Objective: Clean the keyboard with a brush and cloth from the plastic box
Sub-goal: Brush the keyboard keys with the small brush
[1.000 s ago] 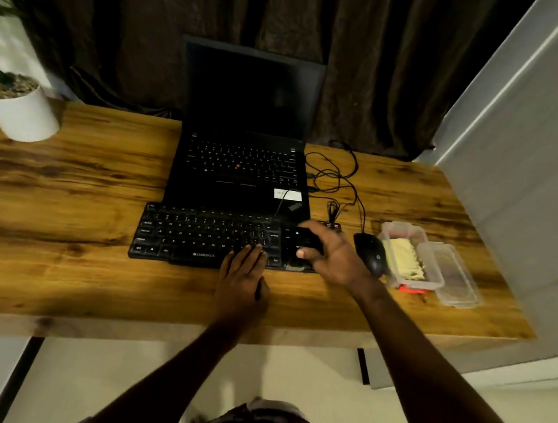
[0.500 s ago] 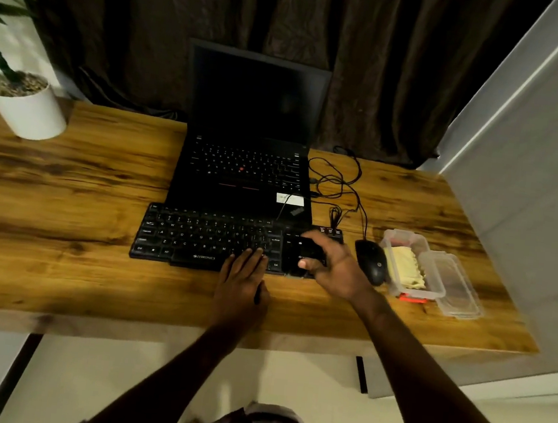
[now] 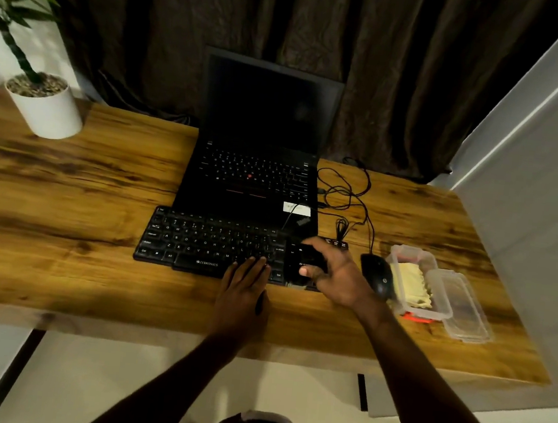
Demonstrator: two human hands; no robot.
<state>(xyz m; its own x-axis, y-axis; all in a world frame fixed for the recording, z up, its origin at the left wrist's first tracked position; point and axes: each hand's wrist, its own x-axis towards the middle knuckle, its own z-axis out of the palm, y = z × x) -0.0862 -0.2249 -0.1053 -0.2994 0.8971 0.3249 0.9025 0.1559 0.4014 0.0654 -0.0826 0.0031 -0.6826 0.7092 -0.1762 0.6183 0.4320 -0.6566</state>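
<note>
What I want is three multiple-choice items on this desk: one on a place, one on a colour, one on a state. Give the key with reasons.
1. Where is the mouse?
A. on top of the keyboard
B. between the keyboard and the plastic box
C. inside the plastic box

2. What colour is the cloth in the plastic box?
A. blue
B. black
C. pale yellow

3. What state is the plastic box in?
A. open, with its lid lying on the desk beside it
B. shut, with the lid on
C. turned upside down

Key:
1 B, as the mouse sits on the desk just right of the keyboard and left of the box.
2 C, as the folded cloth shows pale yellow through the open top.
3 A, as the clear lid lies to the right of the box.
</note>
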